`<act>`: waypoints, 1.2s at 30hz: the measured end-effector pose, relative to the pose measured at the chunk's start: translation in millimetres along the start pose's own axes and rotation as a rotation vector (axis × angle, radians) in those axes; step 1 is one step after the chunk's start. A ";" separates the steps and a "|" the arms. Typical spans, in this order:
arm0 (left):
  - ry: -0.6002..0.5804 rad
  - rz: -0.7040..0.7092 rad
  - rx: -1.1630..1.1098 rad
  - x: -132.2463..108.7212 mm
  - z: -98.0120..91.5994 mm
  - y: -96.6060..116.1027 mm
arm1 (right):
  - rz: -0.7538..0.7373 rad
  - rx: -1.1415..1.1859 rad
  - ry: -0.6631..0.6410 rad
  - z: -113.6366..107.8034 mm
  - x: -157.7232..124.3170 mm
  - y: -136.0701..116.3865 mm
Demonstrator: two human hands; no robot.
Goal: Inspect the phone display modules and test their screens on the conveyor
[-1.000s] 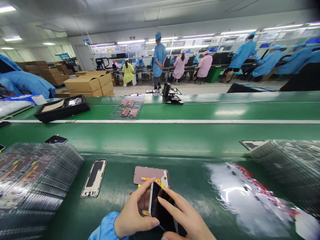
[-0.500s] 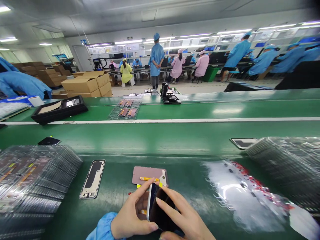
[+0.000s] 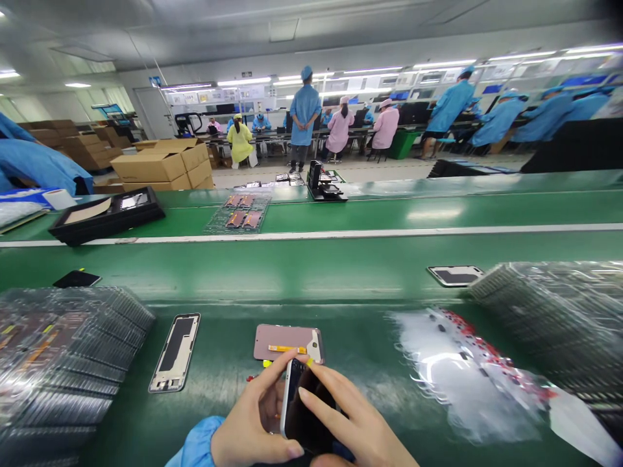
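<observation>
My left hand point(image 3: 256, 418) is wrapped around the silver edge of a phone point(image 3: 311, 418), which is tilted with its dark glossy screen facing right. The fingers of my right hand point(image 3: 357, 415) lie on that screen and along its top edge, beside a small yellow tab. The phone's lower end is hidden by my hands. Just beyond them, a brownish-pink screen panel point(image 3: 282, 340) with an orange flex cable lies back side up on the green surface. To the left rests a pale phone frame point(image 3: 175, 353) with a dark inset.
Stacks of clear plastic trays stand at left point(image 3: 63, 363) and right point(image 3: 559, 324). Clear film pieces with red tabs point(image 3: 467, 376) lie at right. Along the green belt point(image 3: 311, 266) are a dark phone point(image 3: 76, 279) and another frame point(image 3: 455, 275). Co-workers sit and stand far beyond.
The orange cable seen inside the phone is now mostly hidden as the screen sits closer to the frame. The dark phone and frame on the belt have moved left. My view shifted slightly.
</observation>
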State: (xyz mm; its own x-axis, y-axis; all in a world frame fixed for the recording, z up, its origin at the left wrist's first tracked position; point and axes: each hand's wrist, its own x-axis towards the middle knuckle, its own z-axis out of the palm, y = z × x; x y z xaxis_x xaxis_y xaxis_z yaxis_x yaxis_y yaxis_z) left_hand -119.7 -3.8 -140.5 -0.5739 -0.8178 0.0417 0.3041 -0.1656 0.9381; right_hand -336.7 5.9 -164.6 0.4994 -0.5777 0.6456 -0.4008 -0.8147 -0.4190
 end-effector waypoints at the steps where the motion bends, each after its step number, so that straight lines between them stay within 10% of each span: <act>1: -0.015 0.025 -0.025 1.3 1.3 1.9 | -0.007 -0.019 -0.001 0.2 -0.1 0.3; 10: 0.066 -0.061 -0.171 5.6 -0.1 0.9 | 0.080 -0.147 0.109 6.1 1.5 -0.3; 21: 0.379 -0.124 -0.142 33.6 -26.8 47.6 | 0.843 1.160 -0.216 -1.0 -2.4 8.2; 31: 0.130 -0.238 -0.049 25.2 -10.6 29.0 | 0.945 1.171 0.121 13.2 -8.8 12.9; 36: 0.219 -0.326 0.237 10.8 -3.2 5.0 | 0.926 1.118 0.224 13.7 -12.3 16.7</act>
State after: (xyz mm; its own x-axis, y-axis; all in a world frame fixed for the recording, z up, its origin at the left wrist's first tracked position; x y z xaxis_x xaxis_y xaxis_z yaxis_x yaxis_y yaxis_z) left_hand -122.0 -15.2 -136.5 -0.4288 -0.8456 -0.3180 -0.0628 -0.3233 0.9442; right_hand -339.0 -1.2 -188.2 0.2320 -0.9691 -0.0832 0.3377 0.1605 -0.9275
